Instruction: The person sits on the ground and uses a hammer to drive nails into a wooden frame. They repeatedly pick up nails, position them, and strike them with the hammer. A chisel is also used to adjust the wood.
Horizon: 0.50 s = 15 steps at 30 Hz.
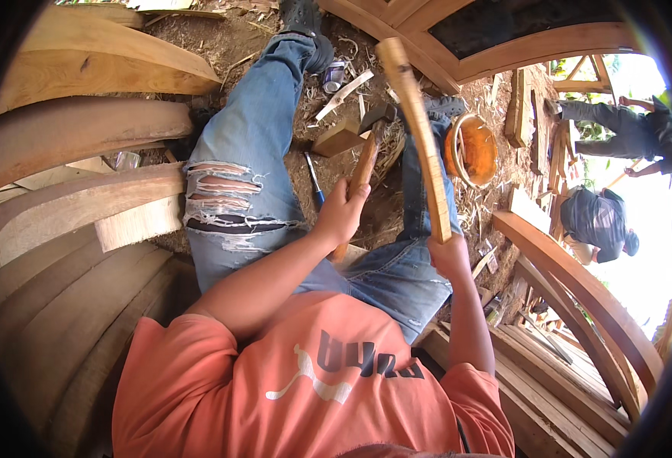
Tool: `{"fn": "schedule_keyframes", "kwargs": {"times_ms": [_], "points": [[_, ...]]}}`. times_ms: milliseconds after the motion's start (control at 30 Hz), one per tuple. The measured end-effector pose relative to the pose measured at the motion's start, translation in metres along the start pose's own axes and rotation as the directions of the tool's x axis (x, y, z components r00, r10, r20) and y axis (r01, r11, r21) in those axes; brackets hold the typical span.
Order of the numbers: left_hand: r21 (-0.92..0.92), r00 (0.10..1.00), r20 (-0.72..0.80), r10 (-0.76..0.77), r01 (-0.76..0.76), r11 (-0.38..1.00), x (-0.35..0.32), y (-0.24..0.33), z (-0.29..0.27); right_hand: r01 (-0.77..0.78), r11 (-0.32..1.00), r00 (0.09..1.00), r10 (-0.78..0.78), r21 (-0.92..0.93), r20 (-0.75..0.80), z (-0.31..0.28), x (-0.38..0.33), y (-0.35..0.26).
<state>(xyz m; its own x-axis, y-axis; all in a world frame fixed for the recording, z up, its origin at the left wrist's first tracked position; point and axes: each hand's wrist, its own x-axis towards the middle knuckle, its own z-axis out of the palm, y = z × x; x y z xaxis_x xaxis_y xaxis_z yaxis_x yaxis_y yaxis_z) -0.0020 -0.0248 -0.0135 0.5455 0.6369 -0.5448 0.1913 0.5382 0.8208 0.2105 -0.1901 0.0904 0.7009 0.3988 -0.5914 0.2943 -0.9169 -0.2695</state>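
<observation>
My left hand [340,214] is closed around a smooth wooden handle [365,164], held upright over my lap. A dark angular piece [378,116] shows by its upper end; whether the two are joined I cannot tell. My right hand [448,257] grips the lower end of a long, slightly curved wooden strip [420,130], which rises away from me and leans left. A squared wood block [337,139] lies on the ground just beyond the handle. Between my legs rests a thin metal tool with a blue handle [315,179].
Curved timbers [99,130] are stacked at left. An orange bucket [473,153] and a small can [334,76] stand among wood shavings. A wooden frame [443,46] is at the far side, with more beams [588,282] at right. Two people [599,221] are in the right background.
</observation>
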Motion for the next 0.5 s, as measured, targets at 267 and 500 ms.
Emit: {"fn": "schedule_keyframes", "kwargs": {"times_ms": [267,500], "points": [[0.027,0.998,-0.036,0.048,-0.047,0.999,0.009,-0.004,0.0,0.2,0.758,0.976,-0.098,0.621,-0.194,-0.021,0.0,-0.001],[0.07,0.997,-0.04,0.066,-0.063,0.996,0.006,0.0,-0.003,-0.072,0.958,0.993,0.094,0.279,-0.065,-0.011,-0.002,-0.009]]}}
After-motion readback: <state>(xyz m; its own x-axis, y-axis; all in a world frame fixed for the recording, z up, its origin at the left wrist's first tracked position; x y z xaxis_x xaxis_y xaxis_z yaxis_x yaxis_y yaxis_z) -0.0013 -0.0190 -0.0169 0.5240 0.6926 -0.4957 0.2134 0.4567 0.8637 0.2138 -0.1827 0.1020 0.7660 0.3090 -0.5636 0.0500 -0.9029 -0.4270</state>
